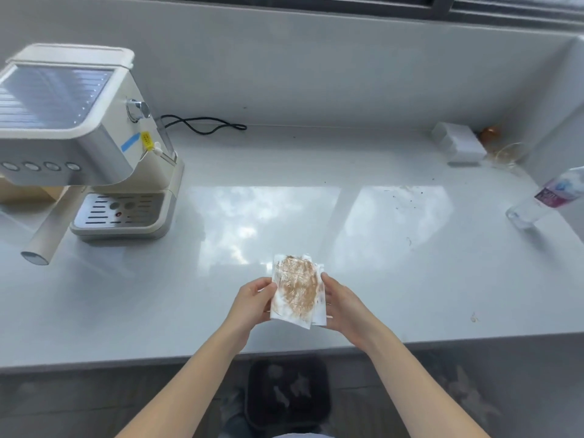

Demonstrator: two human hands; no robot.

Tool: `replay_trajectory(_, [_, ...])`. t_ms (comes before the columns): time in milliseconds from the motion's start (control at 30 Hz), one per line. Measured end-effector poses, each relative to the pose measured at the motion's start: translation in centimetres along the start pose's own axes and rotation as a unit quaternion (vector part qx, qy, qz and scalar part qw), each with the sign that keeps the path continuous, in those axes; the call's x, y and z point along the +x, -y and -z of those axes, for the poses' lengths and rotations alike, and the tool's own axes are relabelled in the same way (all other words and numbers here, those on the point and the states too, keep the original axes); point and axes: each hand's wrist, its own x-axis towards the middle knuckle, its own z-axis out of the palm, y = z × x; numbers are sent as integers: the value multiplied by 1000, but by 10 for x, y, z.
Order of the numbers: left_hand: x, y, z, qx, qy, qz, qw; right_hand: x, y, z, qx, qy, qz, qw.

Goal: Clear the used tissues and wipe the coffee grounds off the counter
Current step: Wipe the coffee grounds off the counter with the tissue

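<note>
Brown-stained tissue point(297, 290) pinched between left hand point(254, 303), right hand point(343, 306).

Looks like a home kitchen or coffee corner. Shown by a long pale counter point(379, 279) under a window, a cream espresso machine point(88, 147) with drip tray at far left, its black cord point(205, 124) trailing along the wall, a plastic water bottle point(546, 197) at right.

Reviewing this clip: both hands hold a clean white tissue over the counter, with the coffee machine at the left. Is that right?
Not quite. In the head view the tissue is not clean: its face is smeared brown. The rest holds: the left hand and right hand hold it over the counter, coffee machine at the left.
</note>
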Motion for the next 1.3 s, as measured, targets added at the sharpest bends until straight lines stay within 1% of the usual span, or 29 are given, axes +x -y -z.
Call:
replay_trajectory(100, [0, -2, 8, 2, -6, -9, 1000, -2, 0, 3, -87, -9, 18, 996])
replay_trajectory(200, [3, -1, 15, -1, 0, -27, 1000, 1, 2, 1, -100, -8, 38, 994])
replay_trajectory(267, [5, -1, 18, -13, 0, -36, 999, 5, 5, 0, -83, -16, 40, 996])
replay_trajectory(400, [10, -4, 23, -90, 31, -36, 995, 16, 9, -2, 31, 9, 36, 999])
replay_trajectory(500, [12, -6, 28, -107, 31, -9, 994, 20, 12, -5, 39, 5, 32, 999])
replay_trajectory(567, [13, -7, 32, -88, 14, 17, 996, 22, 13, -8, 19, -18, 20, 999])
replay_trajectory(600, [15, -5, 33, -58, 8, 18, 998, 23, 13, -10, -3, -25, 19, 999])
replay_trajectory(667, [18, 0, 36, -4, -8, -6, 1000, 27, 10, -12, -72, -26, 42, 996])
replay_trajectory(700, [19, 2, 36, -2, -13, -20, 1000, 29, 8, -13, -102, -21, 58, 993])
replay_trajectory(733, [21, 6, 36, -12, -9, -24, 1000, 31, 6, -15, -121, -20, 69, 990])
replay_trajectory(800, [23, 9, 36, -96, 14, 6, 995, 34, 3, -20, -123, -26, 81, 989])
replay_trajectory(867, [24, 9, 37, -170, 81, 44, 981, 38, 0, -27, -113, -26, 89, 989])
replay_trajectory(900, [23, 10, 38, -184, 106, 62, 975, 40, -3, -30, -116, -23, 92, 989])
replay_trajectory(933, [23, 10, 39, -180, 109, 75, 975, 42, -4, -34, -123, -20, 94, 988])
replay_trajectory(967, [22, 10, 39, -171, 94, 81, 977, 44, -6, -37, -126, -19, 96, 987])
replay_trajectory(1000, [23, 10, 41, -156, 61, 79, 983, 47, -7, -38, -126, -21, 97, 987])
replay_trajectory(1033, [25, 10, 43, -131, 11, 65, 989, 49, -7, -37, -122, -29, 100, 987])
replay_trajectory(1067, [26, 10, 49, -92, -56, 35, 993, 52, -7, -34, -126, -48, 107, 985])
replay_trajectory(1100, [27, 10, 58, -30, -137, -17, 990, 54, -7, -27, -149, -83, 126, 977])
replay_trajectory(1133, [28, 10, 71, 68, -214, -92, 970, 56, -7, -17, -194, -133, 154, 960])
replay_trajectory(1167, [29, 12, 86, 179, -271, -166, 931, 58, -7, -4, -249, -190, 187, 931])
replay_trajectory(1200, [28, 14, 101, 281, -311, -224, 880, 59, -7, 9, -305, -247, 219, 893])
replay_trajectory(1233, [28, 18, 114, 359, -330, -253, 835, 61, -6, 22, -353, -294, 245, 854])
replay_trajectory(1267, [30, 23, 123, 418, -321, -255, 811, 64, -6, 34, -396, -327, 260, 818])
replay_trajectory(1300, [30, 29, 128, 468, -294, -238, 799, 68, -6, 44, -438, -346, 261, 788])
